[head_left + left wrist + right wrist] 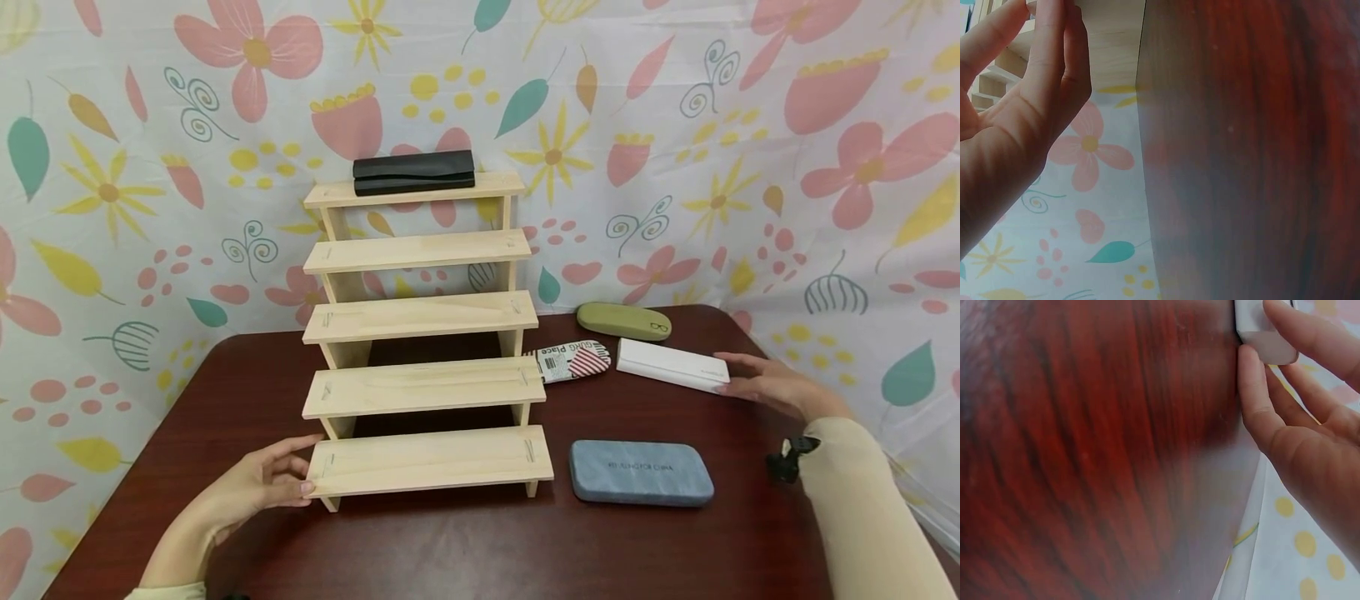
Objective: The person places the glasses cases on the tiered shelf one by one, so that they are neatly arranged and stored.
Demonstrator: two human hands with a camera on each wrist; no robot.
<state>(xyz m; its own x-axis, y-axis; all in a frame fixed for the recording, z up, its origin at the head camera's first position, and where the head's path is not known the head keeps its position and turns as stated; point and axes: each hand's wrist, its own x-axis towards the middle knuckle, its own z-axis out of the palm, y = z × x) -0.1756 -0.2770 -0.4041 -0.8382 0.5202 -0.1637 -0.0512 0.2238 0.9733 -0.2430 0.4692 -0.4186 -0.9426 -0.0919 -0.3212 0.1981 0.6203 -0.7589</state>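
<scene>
A five-step wooden display rack (423, 465) stands on the table. At the left end of its lowest step is my left hand (258, 479), thumb at the front corner and fingers along the side; the left wrist view shows the same hand (1035, 94) against the pale wood. My right hand (772, 383) pinches the right end of a white glasses case (667, 364) lying at the back right. In the right wrist view the fingers (1254, 381) and thumb close on the end of that case (1267, 345). A black glasses case (414, 173) lies on the top step.
A green glasses case (622, 322) lies behind the white one. A patterned case (572, 362) with lettering is partly hidden by the rack. Nearer the front is a blue case (641, 472). A floral curtain (600, 83) hangs behind the dark red table (465, 550).
</scene>
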